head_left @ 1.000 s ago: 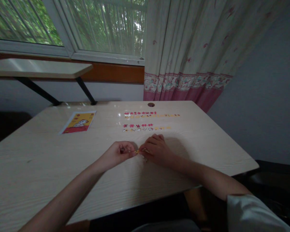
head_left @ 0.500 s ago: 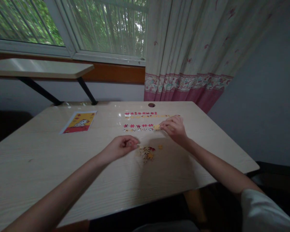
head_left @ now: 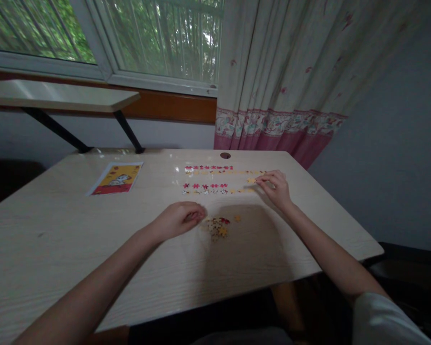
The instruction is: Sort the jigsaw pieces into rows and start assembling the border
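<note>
A yellow jigsaw piece is pinched in the fingertips of my right hand, held over the right part of the laid-out rows. My left hand rests with curled fingers at the left edge of a loose heap of jigsaw pieces; what its fingertips hold, if anything, I cannot make out. One single yellow piece lies just right of the heap. Beyond my hands run two red rows, the far one and the near one, along with a yellow row and a white-and-yellow row.
A picture sheet with a white animal on yellow and red lies at the left of the desk. A raised shelf on black legs stands behind it. A cable hole sits near the back edge, below the curtain.
My right hand has moved right with the yellow jigsaw piece, from beside the near rows' middle. More yellow pieces at the right of the nearest row now show. My left hand stays by the heap.
</note>
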`<state>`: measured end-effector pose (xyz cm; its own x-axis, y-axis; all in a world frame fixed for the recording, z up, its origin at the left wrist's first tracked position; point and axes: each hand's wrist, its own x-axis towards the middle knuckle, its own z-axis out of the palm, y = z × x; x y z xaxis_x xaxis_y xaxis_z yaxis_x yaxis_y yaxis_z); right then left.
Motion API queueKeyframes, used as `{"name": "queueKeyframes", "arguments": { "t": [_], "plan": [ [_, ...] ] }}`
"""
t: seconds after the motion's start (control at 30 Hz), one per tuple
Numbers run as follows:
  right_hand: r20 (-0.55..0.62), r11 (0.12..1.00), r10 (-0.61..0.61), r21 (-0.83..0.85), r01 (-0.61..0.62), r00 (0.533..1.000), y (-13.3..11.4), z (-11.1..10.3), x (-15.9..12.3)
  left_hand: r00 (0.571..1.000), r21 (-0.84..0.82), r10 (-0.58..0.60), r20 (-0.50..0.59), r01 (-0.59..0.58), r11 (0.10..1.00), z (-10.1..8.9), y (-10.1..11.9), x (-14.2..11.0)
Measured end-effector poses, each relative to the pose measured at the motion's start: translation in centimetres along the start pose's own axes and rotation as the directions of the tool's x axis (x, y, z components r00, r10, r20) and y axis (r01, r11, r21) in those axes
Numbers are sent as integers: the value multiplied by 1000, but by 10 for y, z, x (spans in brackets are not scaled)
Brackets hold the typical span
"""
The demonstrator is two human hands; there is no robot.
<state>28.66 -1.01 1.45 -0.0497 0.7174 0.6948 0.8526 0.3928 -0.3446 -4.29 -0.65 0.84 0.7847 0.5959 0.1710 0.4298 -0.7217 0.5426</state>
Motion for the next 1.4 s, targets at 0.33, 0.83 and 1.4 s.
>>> {"name": "queueKeyframes", "arguments": {
  "t": [0.33, 0.83, 1.4],
  "plan": [
    [470, 974, 197, 8, -227, 860, 65, -12, -10, 993, 158, -24, 116, 6, 987, -4, 8, -4],
    [483, 993, 119, -62, -102, 868, 80, -5, -13, 994, 196, 36, 100, -55, 979, 3, 9, -6],
    [240, 998, -1, -55, 14, 971, 26, 2, -11, 997, 118, 69, -25, -65, 991, 9, 13, -2]
  ]
}}
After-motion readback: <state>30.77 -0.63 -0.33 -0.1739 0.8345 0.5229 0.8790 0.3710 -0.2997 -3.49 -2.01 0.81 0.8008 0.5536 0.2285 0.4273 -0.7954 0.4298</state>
